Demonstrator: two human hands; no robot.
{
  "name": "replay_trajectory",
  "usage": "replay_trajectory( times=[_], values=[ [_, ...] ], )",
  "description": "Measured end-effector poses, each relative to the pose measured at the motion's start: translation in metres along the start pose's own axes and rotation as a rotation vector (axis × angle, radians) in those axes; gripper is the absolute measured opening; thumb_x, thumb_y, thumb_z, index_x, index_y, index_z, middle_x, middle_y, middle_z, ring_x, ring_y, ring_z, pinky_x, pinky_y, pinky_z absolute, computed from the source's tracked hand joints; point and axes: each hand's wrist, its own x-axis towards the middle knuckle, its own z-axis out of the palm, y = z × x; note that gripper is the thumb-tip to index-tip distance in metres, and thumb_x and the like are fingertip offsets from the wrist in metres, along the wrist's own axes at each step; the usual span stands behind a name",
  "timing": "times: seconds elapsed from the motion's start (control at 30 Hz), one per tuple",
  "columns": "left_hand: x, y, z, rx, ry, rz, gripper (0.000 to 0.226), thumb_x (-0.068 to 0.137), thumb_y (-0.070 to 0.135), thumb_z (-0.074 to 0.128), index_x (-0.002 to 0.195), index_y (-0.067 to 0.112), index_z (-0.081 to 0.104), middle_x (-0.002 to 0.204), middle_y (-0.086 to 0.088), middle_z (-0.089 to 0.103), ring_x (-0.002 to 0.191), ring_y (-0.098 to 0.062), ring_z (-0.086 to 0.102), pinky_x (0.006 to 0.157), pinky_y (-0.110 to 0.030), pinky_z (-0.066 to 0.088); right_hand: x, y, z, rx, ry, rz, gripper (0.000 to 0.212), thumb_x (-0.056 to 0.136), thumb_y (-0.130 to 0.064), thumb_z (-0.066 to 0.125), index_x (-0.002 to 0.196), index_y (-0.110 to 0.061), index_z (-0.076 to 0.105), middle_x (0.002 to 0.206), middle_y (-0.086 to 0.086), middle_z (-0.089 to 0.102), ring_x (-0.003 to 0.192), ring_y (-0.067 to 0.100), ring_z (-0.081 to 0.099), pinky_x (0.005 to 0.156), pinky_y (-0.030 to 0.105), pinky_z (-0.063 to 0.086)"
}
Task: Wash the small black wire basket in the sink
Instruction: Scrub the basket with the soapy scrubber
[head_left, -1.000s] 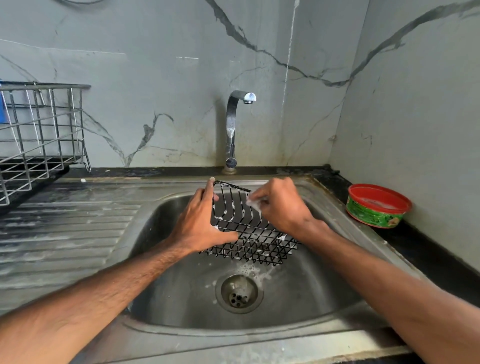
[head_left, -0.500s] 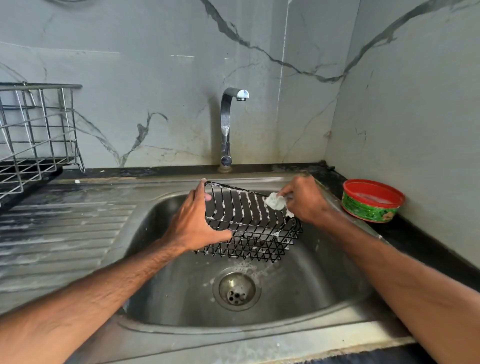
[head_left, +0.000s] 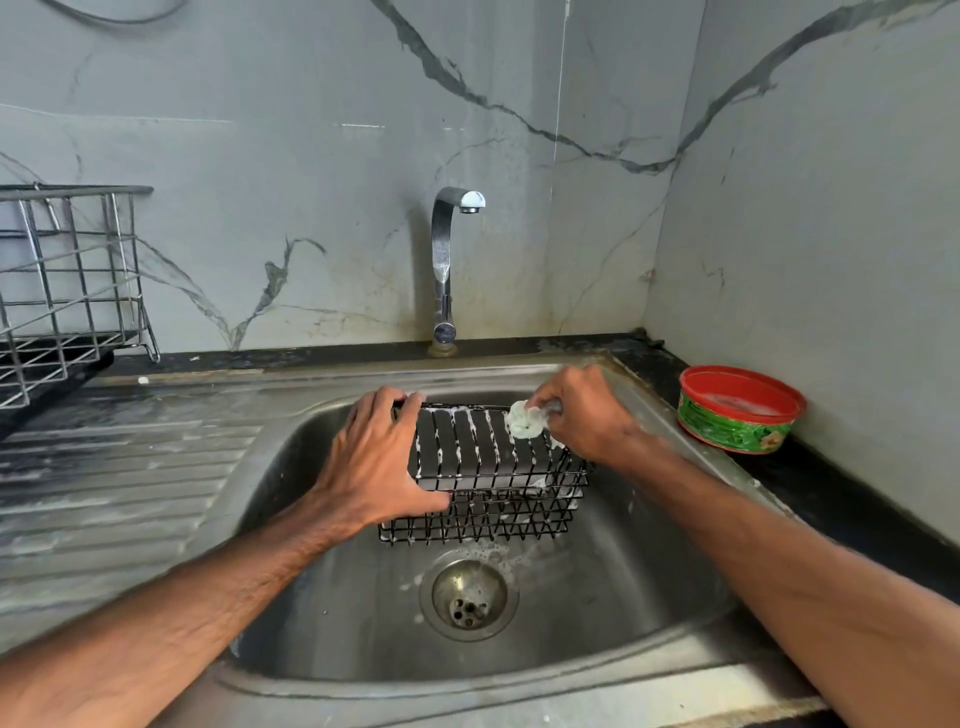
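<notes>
The small black wire basket (head_left: 488, 467), streaked with foam, is held over the stainless steel sink bowl (head_left: 311, 519), just at 12 o'clock of the round drain (head_left: 467, 597). The left hand (head_left: 379, 457) grips its 9 o'clock end, fingers hooked over the top edge. At the basket's 1 o'clock corner the right hand (head_left: 582, 415) pinches a white soapy scrub pad (head_left: 525, 420) against the wires. A red-rimmed green tub (head_left: 737, 410) sits at 3 o'clock.
</notes>
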Motion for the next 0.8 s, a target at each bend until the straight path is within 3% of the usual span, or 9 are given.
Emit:
replay_trajectory(
  times=[0.13, 0.33, 0.5, 0.67, 0.8],
  values=[
    [0.001, -0.004, 0.007, 0.070, -0.032, 0.011, 0.129, 0.044, 0.083, 0.071, 0.145, 0.004, 0.051, 0.135, -0.016, 0.052, 0.122, -0.030, 0.051, 0.111, -0.046, 0.048, 0.000, 0.000, -0.001, 0.084, 0.009, 0.042, 0.031, 0.086, 0.013, 0.061, 0.102, -0.008, 0.077, 0.106, 0.006, 0.075, 0.069, 0.007, 0.066, 0.050, 0.007, 0.048],
    [0.002, -0.001, 0.009, 0.065, -0.148, -0.012, 0.131, 0.059, 0.076, 0.080, 0.159, 0.009, 0.030, 0.154, -0.013, 0.036, 0.139, -0.025, 0.037, 0.119, -0.039, 0.038, -0.004, 0.000, -0.001, 0.169, 0.039, 0.077, 0.027, 0.088, 0.011, 0.065, 0.103, -0.009, 0.077, 0.066, -0.009, 0.061, 0.043, -0.004, 0.051, 0.043, 0.007, 0.041],
    [0.003, -0.002, 0.014, 0.029, -0.142, 0.010, 0.130, 0.056, 0.072, 0.083, 0.157, 0.008, 0.031, 0.147, -0.011, 0.039, 0.132, -0.022, 0.041, 0.109, -0.038, 0.048, -0.003, -0.003, 0.001, 0.181, 0.037, 0.074, 0.029, 0.086, 0.012, 0.065, 0.103, -0.009, 0.078, 0.093, 0.005, 0.076, 0.050, 0.000, 0.054, 0.043, 0.009, 0.042],
    [0.005, 0.005, 0.015, 0.010, -0.186, 0.058, 0.126, 0.064, 0.058, 0.086, 0.159, 0.002, 0.025, 0.148, -0.014, 0.037, 0.135, -0.023, 0.038, 0.116, -0.036, 0.042, -0.002, -0.003, -0.002, 0.201, 0.035, 0.080, 0.029, 0.087, 0.012, 0.066, 0.105, -0.007, 0.077, 0.097, 0.007, 0.077, 0.050, -0.002, 0.052, 0.041, 0.006, 0.039],
    [0.014, 0.017, 0.008, 0.017, -0.329, 0.119, 0.132, 0.073, 0.048, 0.086, 0.164, 0.001, 0.003, 0.157, -0.015, 0.025, 0.146, -0.027, 0.028, 0.128, -0.038, 0.024, -0.001, -0.002, 0.000, 0.174, 0.024, 0.084, 0.030, 0.087, 0.012, 0.064, 0.105, -0.008, 0.077, 0.099, 0.005, 0.076, 0.052, -0.001, 0.054, 0.041, 0.005, 0.039]
  ],
)
